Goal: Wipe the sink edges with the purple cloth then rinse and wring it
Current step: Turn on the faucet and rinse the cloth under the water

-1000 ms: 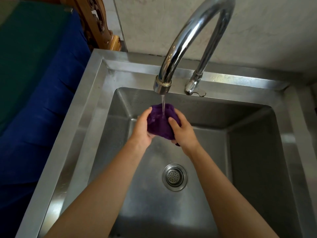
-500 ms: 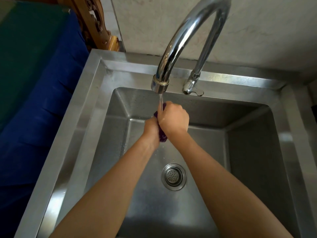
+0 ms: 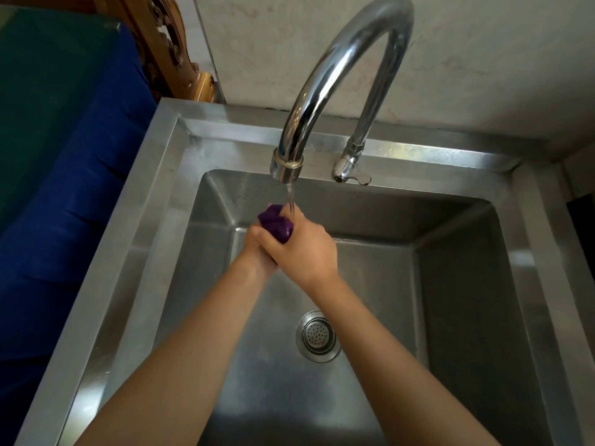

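Purple cloth (image 3: 276,222) sits bunched in a tight wad between both hands, over the basin of the steel sink (image 3: 151,194) and just under the faucet (image 3: 341,72) spout. The right hand (image 3: 304,249) curls over it from above; the left hand (image 3: 256,252) grips it from beneath, partly hidden. A thin water stream (image 3: 291,197) lands where cloth meets right fingers. The drain (image 3: 318,337) lies below, nearer the camera.
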The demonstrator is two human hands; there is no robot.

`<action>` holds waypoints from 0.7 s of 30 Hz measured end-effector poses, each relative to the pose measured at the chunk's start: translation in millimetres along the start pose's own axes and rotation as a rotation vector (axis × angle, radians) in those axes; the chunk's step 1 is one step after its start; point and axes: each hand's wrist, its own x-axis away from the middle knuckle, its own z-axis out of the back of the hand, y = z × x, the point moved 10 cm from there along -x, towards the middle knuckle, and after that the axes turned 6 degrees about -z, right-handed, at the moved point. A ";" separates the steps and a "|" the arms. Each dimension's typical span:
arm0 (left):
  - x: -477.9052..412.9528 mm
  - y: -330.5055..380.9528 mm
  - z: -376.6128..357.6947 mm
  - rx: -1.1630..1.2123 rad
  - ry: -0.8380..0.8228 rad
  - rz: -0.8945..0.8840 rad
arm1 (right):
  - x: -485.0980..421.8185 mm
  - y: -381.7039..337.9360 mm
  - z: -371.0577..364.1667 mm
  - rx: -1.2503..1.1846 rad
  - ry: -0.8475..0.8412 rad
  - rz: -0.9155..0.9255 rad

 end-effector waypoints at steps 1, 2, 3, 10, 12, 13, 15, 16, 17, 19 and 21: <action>2.3 5.7 -9.5 0.017 -0.054 -0.079 | 0.6 -9.7 2.2 0.092 0.051 0.039; 8.8 17.0 -20.7 0.049 -0.102 -0.199 | -1.3 -16.7 5.1 0.151 0.091 0.058; 16.9 26.1 -22.5 0.057 -0.079 -0.269 | -5.5 -20.1 7.8 0.183 0.114 0.058; 34.5 -6.2 -22.8 -0.174 0.026 0.168 | -40.7 7.1 14.1 0.098 0.154 -0.112; 36.8 -5.8 -18.2 -0.221 0.052 0.170 | -43.4 21.3 8.5 0.002 0.143 -0.200; 37.1 -4.2 -14.6 -0.214 0.075 0.157 | -43.7 29.3 3.0 -0.051 0.125 -0.242; 34.9 4.9 -2.9 -0.207 0.151 0.075 | -43.1 48.3 -9.4 -0.192 0.085 -0.338; 34.9 12.1 3.2 -0.234 0.196 0.015 | -42.8 58.0 -14.3 -0.264 0.073 -0.379; 35.0 19.6 5.7 -0.268 0.217 -0.044 | -43.0 67.1 -17.2 -0.332 0.066 -0.415; 34.3 30.7 2.7 -0.320 0.197 -0.152 | -41.8 81.9 -17.6 -0.483 0.037 -0.483; 33.4 34.2 3.1 -0.374 0.163 -0.208 | -40.8 86.9 -12.9 -0.626 -0.018 -0.487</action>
